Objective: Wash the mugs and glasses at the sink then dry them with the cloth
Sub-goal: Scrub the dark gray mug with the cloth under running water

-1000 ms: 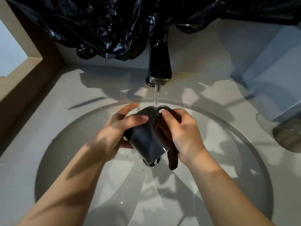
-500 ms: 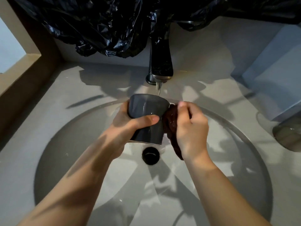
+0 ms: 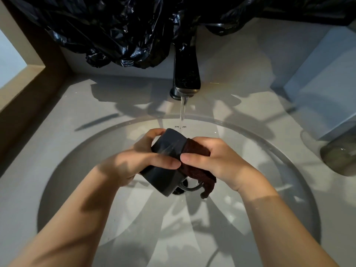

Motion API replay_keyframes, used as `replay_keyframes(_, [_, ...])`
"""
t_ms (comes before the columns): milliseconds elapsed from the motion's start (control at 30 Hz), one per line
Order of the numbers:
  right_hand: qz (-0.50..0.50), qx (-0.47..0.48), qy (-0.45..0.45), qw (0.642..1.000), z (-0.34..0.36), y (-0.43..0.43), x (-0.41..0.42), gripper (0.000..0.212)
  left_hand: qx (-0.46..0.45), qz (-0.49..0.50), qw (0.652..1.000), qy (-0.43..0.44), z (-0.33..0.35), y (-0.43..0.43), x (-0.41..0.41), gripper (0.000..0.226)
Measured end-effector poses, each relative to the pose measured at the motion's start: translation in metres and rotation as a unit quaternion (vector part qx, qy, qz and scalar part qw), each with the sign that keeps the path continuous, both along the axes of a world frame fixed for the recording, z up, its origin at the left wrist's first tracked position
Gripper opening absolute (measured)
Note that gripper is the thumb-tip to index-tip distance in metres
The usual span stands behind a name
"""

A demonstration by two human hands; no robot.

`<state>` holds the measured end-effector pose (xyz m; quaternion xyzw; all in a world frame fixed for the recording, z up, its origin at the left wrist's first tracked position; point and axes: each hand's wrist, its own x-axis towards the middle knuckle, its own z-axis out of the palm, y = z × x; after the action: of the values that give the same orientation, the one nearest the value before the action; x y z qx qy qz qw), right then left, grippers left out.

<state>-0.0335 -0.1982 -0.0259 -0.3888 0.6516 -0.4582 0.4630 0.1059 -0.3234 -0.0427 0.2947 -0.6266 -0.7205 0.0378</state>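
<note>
Left hand fingers wrapped round mug; right hand pinches cloth against its side. Mug was upright half a second ago, now tipped over drain, handle down. Faucet running: outside scrub, drying not started.

Mug looks smooth, wet, dark – cloth beside it is fuzzy brown; crinkly glossy plastic bag above it, tap dark metal.

partial brand "fa…za" on the sink back wall
</note>
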Motion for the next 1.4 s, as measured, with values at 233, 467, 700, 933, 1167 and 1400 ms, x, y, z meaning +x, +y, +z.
replay_keyframes(233, [-0.231,-0.035,-0.054,0.971,-0.008,-0.012,0.005,0.025,0.175,0.06,0.983,-0.007,0.003,0.005,0.0,0.052])
replay_keyframes(467, [-0.228,-0.088,0.102,0.964,-0.012,-0.016,0.024,0.009,0.205,0.156,0.965,0.038,-0.003,0.013,-0.01,0.032])
replay_keyframes(700, [-0.009,-0.062,0.05,0.997,-0.015,-0.006,0.021,0.048,0.224,0.136,0.962,0.071,-0.008,-0.002,-0.002,0.037])
replay_keyframes(933, [0.131,-0.051,0.258,0.956,-0.017,-0.007,0.021,0.075,0.177,0.097,0.977,0.071,-0.007,-0.014,0.003,0.072])
replay_keyframes(1167, [0.066,0.036,0.053,0.996,-0.015,-0.012,0.032,0.092,0.143,0.117,0.981,0.065,-0.011,-0.005,-0.002,0.067])
replay_keyframes(1400, [-0.109,0.083,-0.343,0.929,-0.002,-0.011,0.022,0.072,0.079,0.122,0.989,0.018,-0.009,0.01,-0.014,0.058])
